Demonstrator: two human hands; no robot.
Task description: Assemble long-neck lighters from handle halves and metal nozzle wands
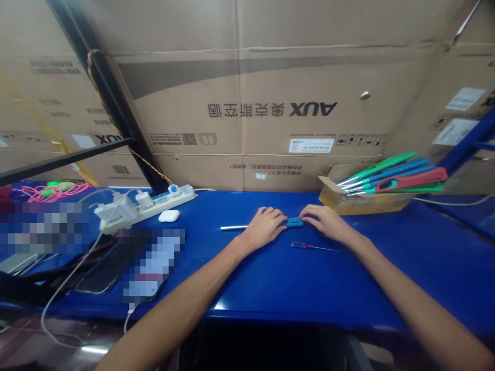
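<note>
A blue long-nosed lighter [296, 222] lies sideways on the blue table, its metal tube pointing left. My left hand [266, 226] is closed over its middle, covering where the tube meets the handle. At the handle's right end, my right hand [323, 219] has its fingers bent and pinched on the tip; its fingertips are partly hidden. Just below the hands is a small screwdriver [301, 245] with a clear and red handle, its thin shaft pointing right.
At the back right, a cardboard box [367, 205] holds several lighters [412, 179] in green, blue and red. A power strip [154, 206] with chargers, a white earphone case [169, 216], phones [154, 268] and cables occupy the left. Large cardboard [266, 77] stands behind the table.
</note>
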